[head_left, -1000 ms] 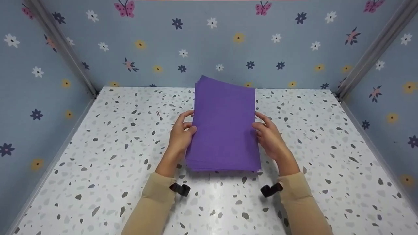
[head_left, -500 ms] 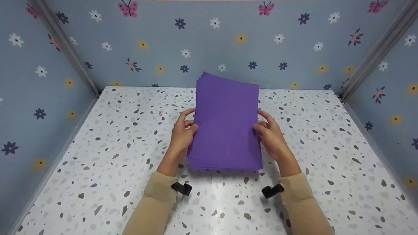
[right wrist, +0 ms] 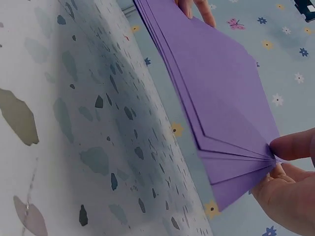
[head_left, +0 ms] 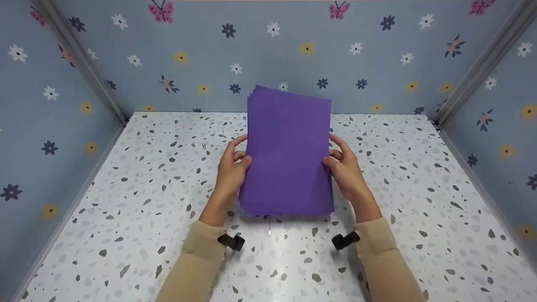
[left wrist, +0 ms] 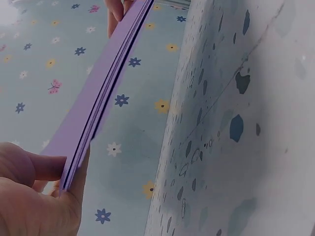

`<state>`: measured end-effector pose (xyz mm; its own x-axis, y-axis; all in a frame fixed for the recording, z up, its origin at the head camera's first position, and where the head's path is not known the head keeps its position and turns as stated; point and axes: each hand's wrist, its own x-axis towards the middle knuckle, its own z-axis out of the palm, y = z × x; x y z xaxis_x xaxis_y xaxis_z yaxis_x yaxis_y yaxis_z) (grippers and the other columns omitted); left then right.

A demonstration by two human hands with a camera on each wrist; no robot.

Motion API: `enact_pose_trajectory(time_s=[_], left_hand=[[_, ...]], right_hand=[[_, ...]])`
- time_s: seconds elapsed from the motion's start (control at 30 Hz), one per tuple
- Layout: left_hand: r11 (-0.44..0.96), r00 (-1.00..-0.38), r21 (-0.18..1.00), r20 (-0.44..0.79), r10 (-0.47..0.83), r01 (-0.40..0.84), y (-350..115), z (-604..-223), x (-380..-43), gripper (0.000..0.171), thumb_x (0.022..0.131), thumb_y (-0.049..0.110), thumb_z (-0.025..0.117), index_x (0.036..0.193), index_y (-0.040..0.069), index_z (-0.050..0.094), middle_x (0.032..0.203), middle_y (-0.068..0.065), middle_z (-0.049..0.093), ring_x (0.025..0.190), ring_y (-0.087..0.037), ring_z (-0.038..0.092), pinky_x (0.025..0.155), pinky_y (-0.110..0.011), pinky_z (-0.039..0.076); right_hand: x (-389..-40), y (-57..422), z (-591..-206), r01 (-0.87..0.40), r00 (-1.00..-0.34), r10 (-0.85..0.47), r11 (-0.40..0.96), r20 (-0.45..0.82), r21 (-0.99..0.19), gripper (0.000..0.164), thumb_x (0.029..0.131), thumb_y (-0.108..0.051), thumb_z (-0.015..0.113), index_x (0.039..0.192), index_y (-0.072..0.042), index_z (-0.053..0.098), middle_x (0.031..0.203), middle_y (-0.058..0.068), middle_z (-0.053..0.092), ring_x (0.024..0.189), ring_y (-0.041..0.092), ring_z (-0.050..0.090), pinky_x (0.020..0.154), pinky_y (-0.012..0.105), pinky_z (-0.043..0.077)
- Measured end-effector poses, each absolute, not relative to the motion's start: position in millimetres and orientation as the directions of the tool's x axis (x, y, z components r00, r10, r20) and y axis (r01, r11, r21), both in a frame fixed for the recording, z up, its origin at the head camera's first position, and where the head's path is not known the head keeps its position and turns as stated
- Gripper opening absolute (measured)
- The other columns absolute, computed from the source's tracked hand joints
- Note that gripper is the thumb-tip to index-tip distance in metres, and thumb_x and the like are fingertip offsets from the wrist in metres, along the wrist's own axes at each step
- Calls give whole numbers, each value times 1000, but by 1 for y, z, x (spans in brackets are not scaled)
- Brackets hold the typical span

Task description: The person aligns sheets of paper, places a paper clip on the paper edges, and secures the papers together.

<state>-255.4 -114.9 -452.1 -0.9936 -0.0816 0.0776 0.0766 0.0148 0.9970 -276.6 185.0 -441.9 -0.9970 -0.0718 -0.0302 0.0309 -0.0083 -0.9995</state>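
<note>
A loose stack of purple paper sheets (head_left: 289, 155) is held up off the table, its top edge tilted away. My left hand (head_left: 231, 170) grips the left edge, thumb on the front and fingers behind. On the opposite edge my right hand (head_left: 347, 172) pinches the sheets the same way. From the left wrist view the stack (left wrist: 101, 98) shows edge-on, several layers thick, between thumb and fingers of the left hand (left wrist: 39, 196). In the right wrist view the sheets (right wrist: 216, 83) fan apart at the bottom corner, meeting where the right hand (right wrist: 290, 187) pinches them.
A small paper clip (head_left: 204, 146) lies on the speckled white table (head_left: 138, 188), left of the stack. Blue flower-patterned panels (head_left: 268, 54) stand behind and at both sides. Black camera mounts (head_left: 231, 242) sit at both sleeve cuffs.
The stack has risen a little, its top edge now higher against the back panel. Both hands have moved up slightly with it and keep their grip.
</note>
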Motion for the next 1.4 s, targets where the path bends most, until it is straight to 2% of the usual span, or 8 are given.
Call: enact_pose_trajectory(time_s=[0.23, 0.6, 0.9, 1.4], left_hand=[[14, -989, 991, 131, -73, 130, -113, -452, -254, 55, 107, 1, 56, 154, 31, 53, 110, -13, 71, 92, -26, 72, 82, -37, 57], [65, -977, 978, 200, -75, 196, -108, -449, -251, 55, 108, 3, 57, 154, 33, 54, 113, -13, 71, 99, -26, 74, 85, -40, 58], [91, -972, 974, 215, -89, 207, -113, -451, -251, 57, 108, 3, 58, 154, 35, 53, 116, -12, 71, 98, -26, 73, 85, -39, 58], [120, -958, 956, 277, -70, 267, -113, -447, -249, 55, 109, 4, 56, 157, 30, 51, 117, -11, 71, 94, -25, 74, 82, -39, 60]], right_hand=[[-277, 186, -444, -33, -999, -42, 46, 31, -998, 72, 103, 9, 52, 166, -21, 36, 121, 15, 68, 107, 21, 68, 91, 30, 55], [-276, 188, -448, -140, -990, -8, 78, 140, -987, 74, 100, 12, 55, 164, -21, 40, 116, 16, 71, 101, 20, 73, 88, 27, 57], [-276, 184, -449, -171, -985, -11, 71, 171, -983, 72, 101, 11, 56, 164, -19, 40, 114, 15, 72, 99, 19, 73, 88, 27, 57], [-274, 188, -450, -247, -969, -29, 55, 245, -968, 72, 102, 10, 57, 164, -23, 41, 112, 17, 71, 97, 22, 72, 85, 30, 57]])
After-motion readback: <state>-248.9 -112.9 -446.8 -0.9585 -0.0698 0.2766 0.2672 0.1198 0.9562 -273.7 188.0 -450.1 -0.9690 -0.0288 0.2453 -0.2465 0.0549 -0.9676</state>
